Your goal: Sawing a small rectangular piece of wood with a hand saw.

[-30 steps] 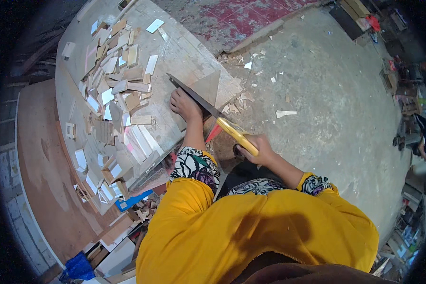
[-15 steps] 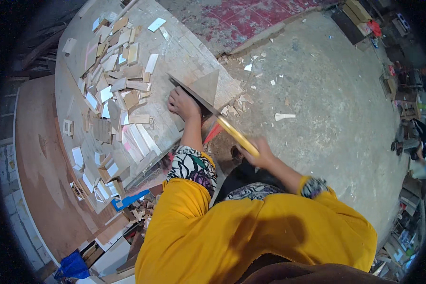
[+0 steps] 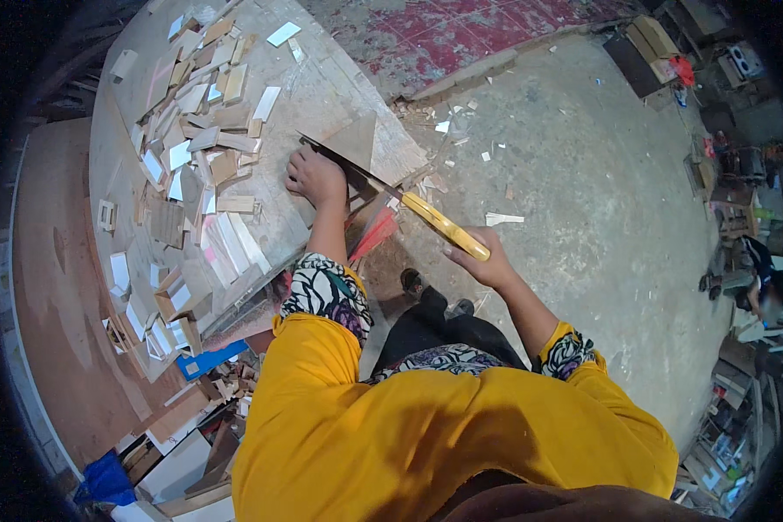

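Note:
A handsaw (image 3: 370, 180) with a dark blade and a yellow handle slants across the near right corner of the worktable (image 3: 309, 100). My right hand (image 3: 489, 259) is closed round the end of its handle, out beyond the table edge. Just left of the blade, my left hand (image 3: 317, 177) rests on the tabletop with its fingers curled in; anything under them is hidden. A flat triangular wooden piece (image 3: 357, 139) lies on the far side of the blade.
Wood offcuts (image 3: 230, 116), some white-faced, are heaped on the table left of my hands. Thin strips (image 3: 235, 242) lie near its front edge. A reddish-brown board (image 3: 56, 287) stands far left. Scraps litter the concrete floor (image 3: 583, 174). Another person (image 3: 761, 283) is at the far right.
My right hand and the saw handle have shifted away from my body and a little right, so the blade lies at a flatter slant. My left hand stays by the blade. The view has shifted slightly.

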`<state>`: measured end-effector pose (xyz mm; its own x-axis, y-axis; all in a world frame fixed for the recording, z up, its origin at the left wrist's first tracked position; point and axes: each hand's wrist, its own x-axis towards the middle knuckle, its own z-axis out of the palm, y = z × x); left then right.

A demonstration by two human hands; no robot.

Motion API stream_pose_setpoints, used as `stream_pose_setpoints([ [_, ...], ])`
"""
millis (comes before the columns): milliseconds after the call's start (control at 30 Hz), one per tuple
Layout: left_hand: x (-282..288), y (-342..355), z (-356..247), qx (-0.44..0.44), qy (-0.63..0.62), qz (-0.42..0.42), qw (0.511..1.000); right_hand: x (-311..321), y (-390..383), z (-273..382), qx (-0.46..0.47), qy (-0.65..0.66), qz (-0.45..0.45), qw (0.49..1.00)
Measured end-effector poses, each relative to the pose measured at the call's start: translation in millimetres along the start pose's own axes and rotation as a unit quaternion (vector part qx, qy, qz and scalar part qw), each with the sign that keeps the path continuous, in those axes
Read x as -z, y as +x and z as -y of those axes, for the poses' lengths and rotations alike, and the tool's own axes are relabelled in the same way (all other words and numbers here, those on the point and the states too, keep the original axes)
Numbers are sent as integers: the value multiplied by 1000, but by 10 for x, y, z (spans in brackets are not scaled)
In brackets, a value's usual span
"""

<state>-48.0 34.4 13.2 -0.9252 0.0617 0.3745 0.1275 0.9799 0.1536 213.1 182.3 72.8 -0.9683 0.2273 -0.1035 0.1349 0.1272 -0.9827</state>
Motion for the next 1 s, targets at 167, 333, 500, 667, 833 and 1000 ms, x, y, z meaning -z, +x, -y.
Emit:
stream_pose_setpoints([
  [167, 3, 22, 2, 25, -29, 12, 999, -118, 14, 426, -14, -31, -18, 999],
  [333, -13, 7, 22, -13, -53, -26, 998, -81, 76, 524, -26, -12, -40, 999],
  [500, -31, 4, 21, -23, -55, -21, 998, -17, 81, 660, -52, -34, -5, 998],
  [667, -231, -11, 215, -22, -36, -16, 999, 88, 16, 796, 88, -117, -10, 989],
  [833, 76, 104, 88, -25, -121, 176, 977, 307, -6, 835, 92, -123, -81, 985],
  [1000, 471, -89, 263, -135, -74, 249, 956, 471, -31, 679, 57, -122, -86, 987],
])
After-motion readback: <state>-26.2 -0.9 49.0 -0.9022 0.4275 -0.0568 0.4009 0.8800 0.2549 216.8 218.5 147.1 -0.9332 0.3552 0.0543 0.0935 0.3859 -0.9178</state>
